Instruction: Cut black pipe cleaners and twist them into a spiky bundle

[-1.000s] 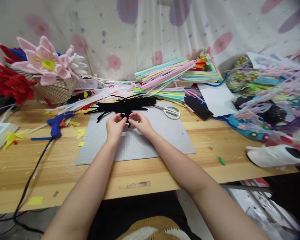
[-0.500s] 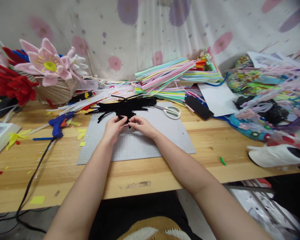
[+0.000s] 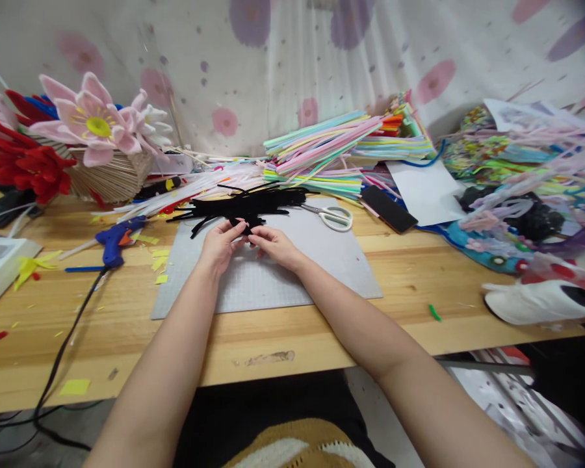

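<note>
Both hands meet over the grey cutting mat (image 3: pixel 283 286), fingers pinched close together. My left hand (image 3: pixel 223 244) is closed on a small black fuzzy piece that looks like pipe cleaner (image 3: pixel 246 229), mostly covered by the fingers. Against the same piece, my right hand (image 3: pixel 274 245) pinches with thumb and forefinger. Just beyond the fingertips lies a pile of black pipe cleaners (image 3: pixel 248 203). To the right of that pile, scissors with pale handles (image 3: pixel 335 219) rest on the mat.
On the left lie a blue glue gun (image 3: pixel 112 244) with its black cord and yellow scraps (image 3: pixel 160 263). Bundles of pastel pipe cleaners (image 3: pixel 322 146), a phone (image 3: pixel 389 209) and white paper (image 3: pixel 424 194) sit behind. A white thread spool (image 3: pixel 539 302) is at right; fuzzy flowers (image 3: pixel 95 123) stand far left.
The fingers have shifted slightly around the black piece, and less of it shows between them. The left hand has moved a little left. Nothing else on the table has moved.
</note>
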`<control>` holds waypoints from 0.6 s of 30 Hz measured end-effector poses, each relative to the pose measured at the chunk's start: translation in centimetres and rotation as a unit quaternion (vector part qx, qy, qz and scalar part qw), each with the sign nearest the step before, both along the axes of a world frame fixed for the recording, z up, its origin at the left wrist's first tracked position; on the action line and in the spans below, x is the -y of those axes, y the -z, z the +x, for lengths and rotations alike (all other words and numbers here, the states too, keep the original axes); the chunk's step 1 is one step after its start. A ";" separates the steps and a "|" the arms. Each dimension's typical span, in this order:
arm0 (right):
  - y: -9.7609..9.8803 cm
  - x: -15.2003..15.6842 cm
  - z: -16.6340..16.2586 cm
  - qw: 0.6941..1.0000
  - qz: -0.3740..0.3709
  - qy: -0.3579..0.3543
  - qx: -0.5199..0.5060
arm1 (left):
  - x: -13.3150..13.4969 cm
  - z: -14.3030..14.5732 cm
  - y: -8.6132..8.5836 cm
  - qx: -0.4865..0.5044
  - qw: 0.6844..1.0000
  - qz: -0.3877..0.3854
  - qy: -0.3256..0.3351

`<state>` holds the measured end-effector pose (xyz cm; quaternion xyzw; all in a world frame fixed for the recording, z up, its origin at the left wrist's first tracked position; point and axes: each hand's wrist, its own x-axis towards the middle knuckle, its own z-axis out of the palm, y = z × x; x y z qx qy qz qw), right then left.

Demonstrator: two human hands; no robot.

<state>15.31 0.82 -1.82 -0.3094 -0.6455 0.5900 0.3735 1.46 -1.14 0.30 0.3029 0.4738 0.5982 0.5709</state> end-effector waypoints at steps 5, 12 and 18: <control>0.6 -0.5 0.4 0.997 0.020 -0.004 0.070 | -0.4 0.1 0.2 -0.050 0.997 -0.030 0.045; 0.3 -0.4 0.6 0.946 0.234 0.061 0.217 | -0.7 0.9 0.6 -0.157 0.986 -0.046 -0.029; 0.6 0.2 0.3 0.911 0.327 0.129 0.216 | -0.8 1.5 0.6 -0.152 0.987 -0.032 -0.053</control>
